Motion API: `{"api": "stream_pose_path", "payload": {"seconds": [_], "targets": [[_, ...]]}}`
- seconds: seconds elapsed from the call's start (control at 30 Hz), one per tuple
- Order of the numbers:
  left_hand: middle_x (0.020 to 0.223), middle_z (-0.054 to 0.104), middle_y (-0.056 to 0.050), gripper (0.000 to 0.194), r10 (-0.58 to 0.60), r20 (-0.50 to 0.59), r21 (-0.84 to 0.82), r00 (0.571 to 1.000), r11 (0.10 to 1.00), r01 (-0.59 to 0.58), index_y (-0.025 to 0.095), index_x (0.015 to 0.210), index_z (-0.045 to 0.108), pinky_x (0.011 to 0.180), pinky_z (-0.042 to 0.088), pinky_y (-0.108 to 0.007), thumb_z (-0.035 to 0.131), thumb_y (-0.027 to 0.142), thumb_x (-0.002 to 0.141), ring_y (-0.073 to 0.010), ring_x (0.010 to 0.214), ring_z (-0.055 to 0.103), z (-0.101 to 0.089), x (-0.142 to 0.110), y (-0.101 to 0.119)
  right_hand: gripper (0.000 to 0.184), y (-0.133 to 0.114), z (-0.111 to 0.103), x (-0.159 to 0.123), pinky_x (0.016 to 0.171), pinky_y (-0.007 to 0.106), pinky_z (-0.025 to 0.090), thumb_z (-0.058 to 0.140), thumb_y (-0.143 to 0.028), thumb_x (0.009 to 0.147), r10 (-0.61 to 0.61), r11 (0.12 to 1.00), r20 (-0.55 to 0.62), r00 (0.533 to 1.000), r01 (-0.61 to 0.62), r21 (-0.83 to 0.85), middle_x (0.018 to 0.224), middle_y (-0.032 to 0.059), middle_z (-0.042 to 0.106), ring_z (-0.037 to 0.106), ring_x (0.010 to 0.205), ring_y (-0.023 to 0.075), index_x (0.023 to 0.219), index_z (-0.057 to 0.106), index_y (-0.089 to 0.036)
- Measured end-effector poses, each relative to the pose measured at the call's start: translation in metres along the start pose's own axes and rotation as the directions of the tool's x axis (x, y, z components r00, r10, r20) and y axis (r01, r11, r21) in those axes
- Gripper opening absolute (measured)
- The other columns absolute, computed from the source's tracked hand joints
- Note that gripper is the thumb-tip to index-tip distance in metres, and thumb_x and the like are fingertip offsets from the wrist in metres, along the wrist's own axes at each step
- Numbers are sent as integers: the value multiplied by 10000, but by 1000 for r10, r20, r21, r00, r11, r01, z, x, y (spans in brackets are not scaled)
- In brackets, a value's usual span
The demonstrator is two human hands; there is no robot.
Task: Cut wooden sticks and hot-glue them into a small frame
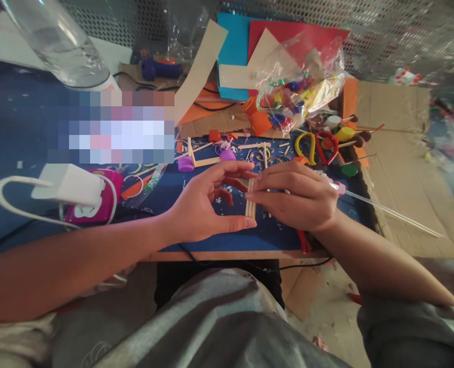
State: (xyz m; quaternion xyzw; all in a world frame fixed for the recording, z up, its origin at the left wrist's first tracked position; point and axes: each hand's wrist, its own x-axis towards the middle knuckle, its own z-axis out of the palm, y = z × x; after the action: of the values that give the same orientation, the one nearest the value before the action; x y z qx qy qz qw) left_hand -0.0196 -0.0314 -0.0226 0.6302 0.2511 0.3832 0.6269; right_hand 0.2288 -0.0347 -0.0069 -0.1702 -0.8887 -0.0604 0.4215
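Observation:
A small row of thin wooden sticks [251,208] is held upright between my hands, above the blue tabletop. My left hand [200,202] spans the sticks, thumb at their near end and index finger by their far end, the other fingers curled. From the right, the fingertips of my right hand [298,191] pinch the same sticks near their upper part. Behind my right wrist, a pink piece [339,188] with a long clear rod [395,211] shows; my hand hides the rest. Just beyond my hands lie joined wooden sticks [207,162] with purple caps [186,163].
Left stand a water bottle [71,56], a white charger [68,189] and a magenta socket block [114,189]. Farther back are a plastic bag [301,87] of colourful bits, coloured sheets [232,48] and a blue dumbbell [161,69]. Cardboard [414,179] covers the right. A black cable [196,259] crosses the front edge.

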Motion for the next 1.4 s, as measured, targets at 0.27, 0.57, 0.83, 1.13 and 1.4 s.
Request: {"api": "stream_pose_path", "payload": {"seconds": [0.27, 0.57, 0.83, 1.13, 1.4], "targets": [[1397, 765, -113, 825, -19, 34, -13, 999, 1000, 19, 263, 1410, 693, 834, 621, -281, 1067, 186, 678, -253, 1195, 772, 0, 0, -2, 199, -3, -3, 0, 920, 383, 761, 784, -46, 977, -58, 998, 62, 996, 58, 3, 1090, 111, 858, 825, 1094, 261, 1150, 838, -130], [1386, 759, -131, 817, -87, 49, -23, 995, 996, 88, 248, 1421, 679, 832, 614, -289, 1058, 213, 698, -247, 1165, 763, -1, 0, 0, 180, -5, -7, 2, 953, 356, 766, 783, -84, 1000, -124, 992, 116, 985, 118, 54, 1102, 110, 862, 849, 1108, 248, 1167, 835, -128], [1451, 747, -168, 856, -121, 73, -19, 990, 992, 122, 223, 1453, 680, 881, 624, -332, 1063, 210, 688, -294, 1242, 764, -3, 1, -2, 137, -7, -10, 5, 923, 347, 778, 767, -79, 1014, -148, 989, 135, 980, 144, 36, 1041, 111, 879, 870, 1055, 253, 1129, 838, -100], [1502, 740, -169, 859, -125, 78, -24, 989, 992, 127, 236, 1463, 703, 896, 640, -326, 1069, 211, 686, -337, 1368, 724, -3, 2, -2, 150, -7, -8, 2, 950, 371, 779, 816, -77, 975, -122, 991, 113, 986, 115, 64, 1064, 123, 870, 860, 1090, 264, 1120, 844, -103], [1451, 770, -153, 855, -115, 79, -43, 990, 992, 118, 241, 1438, 717, 926, 637, -326, 1089, 222, 667, -336, 1392, 720, -2, 0, -1, 111, -7, -10, 6, 935, 347, 782, 734, -106, 1052, -153, 988, 135, 979, 149, 40, 1035, 112, 881, 876, 1050, 249, 1087, 839, -111]]}}
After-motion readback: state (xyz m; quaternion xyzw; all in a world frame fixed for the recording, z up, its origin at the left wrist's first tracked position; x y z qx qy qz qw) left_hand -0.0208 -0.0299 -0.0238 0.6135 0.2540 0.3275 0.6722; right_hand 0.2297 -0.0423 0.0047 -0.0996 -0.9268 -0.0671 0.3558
